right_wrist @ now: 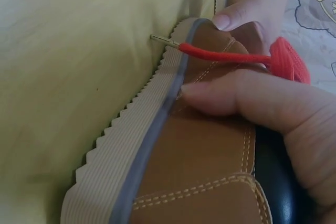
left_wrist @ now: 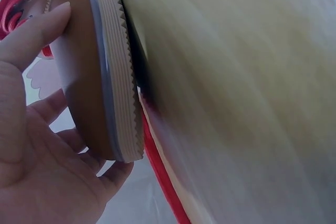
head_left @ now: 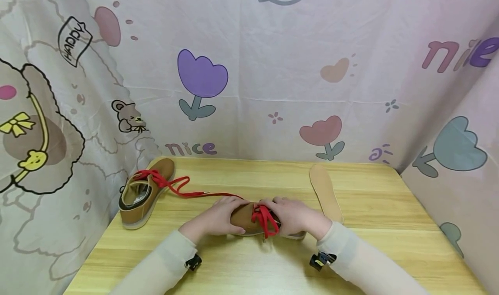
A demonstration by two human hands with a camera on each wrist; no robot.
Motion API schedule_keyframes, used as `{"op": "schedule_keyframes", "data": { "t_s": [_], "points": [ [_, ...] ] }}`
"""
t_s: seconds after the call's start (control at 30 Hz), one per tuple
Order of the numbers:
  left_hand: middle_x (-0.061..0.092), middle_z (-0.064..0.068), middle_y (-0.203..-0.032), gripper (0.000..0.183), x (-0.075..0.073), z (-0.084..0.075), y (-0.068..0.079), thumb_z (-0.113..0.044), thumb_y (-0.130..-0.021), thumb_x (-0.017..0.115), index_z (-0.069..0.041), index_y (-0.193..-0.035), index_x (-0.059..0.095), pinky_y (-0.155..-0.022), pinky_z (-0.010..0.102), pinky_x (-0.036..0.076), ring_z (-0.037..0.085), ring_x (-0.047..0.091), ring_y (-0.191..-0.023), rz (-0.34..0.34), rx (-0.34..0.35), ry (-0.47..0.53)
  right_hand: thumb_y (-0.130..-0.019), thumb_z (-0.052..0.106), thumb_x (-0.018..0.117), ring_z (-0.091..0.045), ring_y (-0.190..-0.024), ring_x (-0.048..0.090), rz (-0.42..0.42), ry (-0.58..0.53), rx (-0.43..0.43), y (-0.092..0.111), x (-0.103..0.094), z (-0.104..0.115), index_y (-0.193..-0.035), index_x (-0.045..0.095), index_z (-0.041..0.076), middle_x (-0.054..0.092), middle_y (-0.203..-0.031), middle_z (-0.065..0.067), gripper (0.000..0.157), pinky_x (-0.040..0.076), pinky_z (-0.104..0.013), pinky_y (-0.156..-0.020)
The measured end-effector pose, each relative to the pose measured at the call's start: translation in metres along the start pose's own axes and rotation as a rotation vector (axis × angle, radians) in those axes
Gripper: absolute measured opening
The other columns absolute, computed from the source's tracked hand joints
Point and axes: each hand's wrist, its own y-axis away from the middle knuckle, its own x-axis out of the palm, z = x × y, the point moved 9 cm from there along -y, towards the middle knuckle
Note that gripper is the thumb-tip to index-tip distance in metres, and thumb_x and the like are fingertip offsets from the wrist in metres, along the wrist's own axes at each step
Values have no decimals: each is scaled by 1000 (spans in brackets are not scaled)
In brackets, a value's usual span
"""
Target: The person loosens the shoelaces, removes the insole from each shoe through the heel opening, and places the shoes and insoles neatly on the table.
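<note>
1. From here I see passing room over the table (head_left: 390, 212), right of the insole (head_left: 326, 191).
2. Nearer, a gap separates left sleeve (head_left: 160, 258) and right sleeve (head_left: 362, 256).
3. Red laces (head_left: 192, 194) obstruct between the other shoe (head_left: 134, 215) and the gripped shoe (head_left: 242, 219).
4. Behind, the curtain (head_left: 249, 130) blocks reaching.

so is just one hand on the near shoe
No, in the head view the left hand grips the front of the near shoe and the right hand farther back.
</note>
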Motion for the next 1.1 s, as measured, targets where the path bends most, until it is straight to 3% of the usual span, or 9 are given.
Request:
{"op": "schedule_keyframes", "data": {
  "t_s": [0.13, 0.43, 0.83, 1.1],
  "points": [
    [49, 7, -144, 80, 1, 1, -1, -47, -83, 79, -16, -150, 47, -106, 53, 39, 30, 43, -133, 4, -5, 6, -73, 49, 86, -20, -99, 61, -2, -22, -5, 3, -3, -1, -150, 42, 23, 60, -115, -2, 93, 54, -40, -77],
    [49, 6, -144, 80, 1, 2, -1, -52, -83, 77, -16, -149, 48, -105, 53, 40, 30, 44, -132, -8, -7, 19, -69, 39, 86, -24, -116, 59, -7, -120, -17, 17, -14, -12, -155, 35, 24, 56, -135, -5, 100, 52, -44, -89],
    [50, 7, -146, 79, 0, 0, 0, -48, -84, 78, -16, -150, 48, -110, 56, 33, 33, 42, -136, -18, -5, -14, -73, 44, 84, -26, -116, 59, -15, -130, 76, 34, -23, -31, -140, 54, 15, 61, -128, -5, 79, 50, -47, -92],
    [50, 7, -146, 79, 1, 3, 1, -50, -84, 77, -18, -150, 47, -110, 57, 32, 32, 41, -136, -17, -12, -25, -73, 44, 84, -23, -112, 60, -23, -133, 49, 32, -23, -32, -139, 56, 17, 62, -126, -3, 76, 50, -45, -91]
  ]
}}
